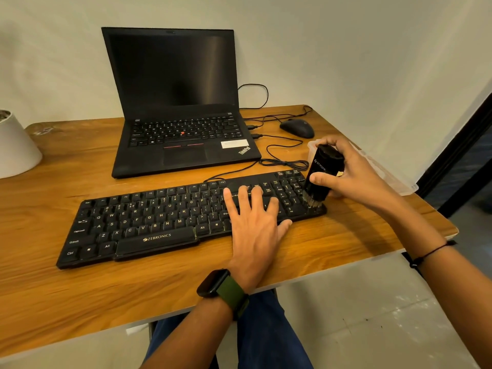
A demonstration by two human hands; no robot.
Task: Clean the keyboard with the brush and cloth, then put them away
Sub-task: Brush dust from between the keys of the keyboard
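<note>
A black keyboard (149, 222) lies slanted across the wooden desk (186, 286). My right hand (354, 171) grips a black brush (320, 177), held upright, with its pale bristles touching the keyboard's right end at the number pad. My left hand (255, 222), with a watch on the wrist, rests flat with straight fingers on the keys to the left of the number pad. No cloth shows in this view.
An open black laptop (178, 107) stands behind the keyboard. A black mouse (297, 128) and loose cables (282, 163) lie to its right. A clear plastic container (386, 171) sits at the desk's right edge behind my right hand. A white pot (13, 147) stands far left.
</note>
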